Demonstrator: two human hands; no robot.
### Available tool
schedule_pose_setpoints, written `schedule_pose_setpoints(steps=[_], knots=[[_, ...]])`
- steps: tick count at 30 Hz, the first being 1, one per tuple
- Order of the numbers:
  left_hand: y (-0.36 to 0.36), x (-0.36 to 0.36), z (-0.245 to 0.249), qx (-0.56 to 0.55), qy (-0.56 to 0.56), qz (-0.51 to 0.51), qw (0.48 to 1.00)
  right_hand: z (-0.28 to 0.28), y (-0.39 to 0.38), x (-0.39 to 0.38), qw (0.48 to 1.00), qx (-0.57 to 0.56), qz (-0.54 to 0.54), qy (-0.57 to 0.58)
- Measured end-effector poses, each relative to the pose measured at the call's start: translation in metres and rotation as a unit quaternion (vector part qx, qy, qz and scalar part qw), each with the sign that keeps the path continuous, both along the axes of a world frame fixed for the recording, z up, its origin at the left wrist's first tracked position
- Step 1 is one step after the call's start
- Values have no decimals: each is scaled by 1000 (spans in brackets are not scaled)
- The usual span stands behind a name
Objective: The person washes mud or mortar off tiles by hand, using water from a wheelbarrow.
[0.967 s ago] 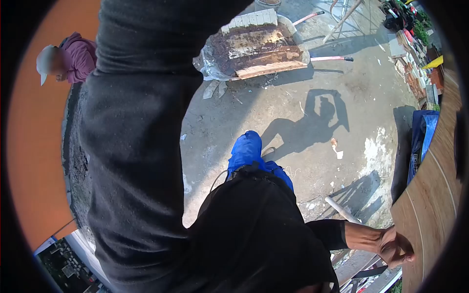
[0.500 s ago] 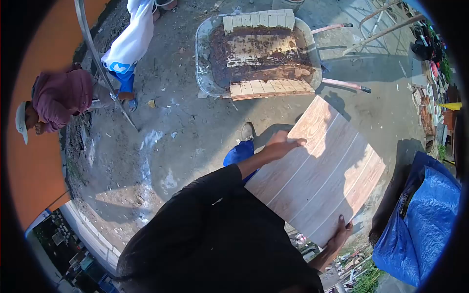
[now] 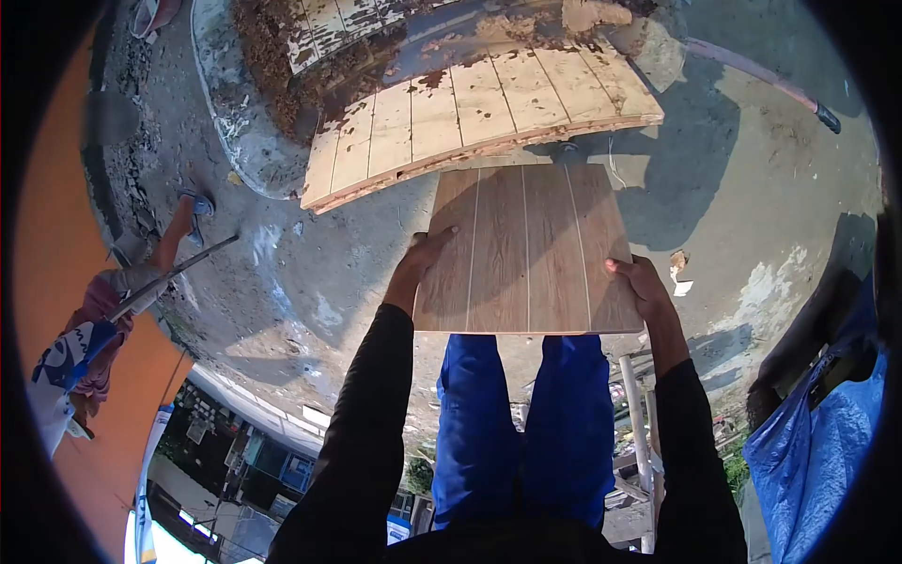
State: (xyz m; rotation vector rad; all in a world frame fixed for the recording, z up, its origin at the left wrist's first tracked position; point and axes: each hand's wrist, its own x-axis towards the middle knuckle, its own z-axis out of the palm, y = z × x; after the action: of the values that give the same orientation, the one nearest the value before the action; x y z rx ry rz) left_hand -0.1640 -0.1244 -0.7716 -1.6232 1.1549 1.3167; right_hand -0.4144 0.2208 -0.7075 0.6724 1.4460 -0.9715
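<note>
A square wood-patterned tile (image 3: 526, 254) with pale lines is held level in front of my blue trousers. My left hand (image 3: 427, 258) grips its left edge, thumb on top and fingers hidden below. On the right edge my right hand (image 3: 641, 285) holds it the same way. Just beyond the tile's far edge is a cream tile (image 3: 489, 108) with dark grooves and brown stains, its near edge chipped, lying over the near side of a wheelbarrow (image 3: 230, 141). Another stained cream tile (image 3: 343, 21) lies farther inside, among brown muddy matter.
A pink wheelbarrow handle (image 3: 752, 70) with a black grip reaches right. People are at the left by an orange wall (image 3: 56, 254), one in a maroon top (image 3: 99, 310), near a long pole (image 3: 178, 270). A blue tarpaulin (image 3: 817, 451) hangs at the lower right.
The held tile has turned from slanted to square in front of me and moved nearer the wheelbarrow. Both hands still hold it. The wheelbarrow appears larger and closer.
</note>
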Motion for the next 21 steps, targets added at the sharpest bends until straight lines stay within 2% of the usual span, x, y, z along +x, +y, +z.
schedule_pose_setpoints(steps=[1, 2, 3, 4, 7, 11, 15, 21], knots=[[-3, 5, -43, -8, 25, -22, 999, -38, -6, -13, 1000, -17, 8, -2], [-7, -15, -52, -14, -20, -22, 999, -70, -13, -25, 999, -35, 17, -8], [-20, -7, -95, 10, -9, -33, 999, -101, -21, -38, 998, -26, 42, -31], [-32, -19, -117, -6, -11, -54, 998, -129, -35, -55, 996, -24, 67, -45], [-66, -41, -165, -60, 41, -135, 988, -164, -75, -101, 996, -26, 70, -58], [-110, -62, -188, -128, 63, -151, 978, -212, -108, -152, 990, -50, 132, 10], [-125, -66, -195, -156, 75, -132, 976, -232, -136, -198, 988, -75, 89, 98], [-125, -59, -199, -180, 85, -97, 975, -240, -134, -229, 986, -90, 7, 138]])
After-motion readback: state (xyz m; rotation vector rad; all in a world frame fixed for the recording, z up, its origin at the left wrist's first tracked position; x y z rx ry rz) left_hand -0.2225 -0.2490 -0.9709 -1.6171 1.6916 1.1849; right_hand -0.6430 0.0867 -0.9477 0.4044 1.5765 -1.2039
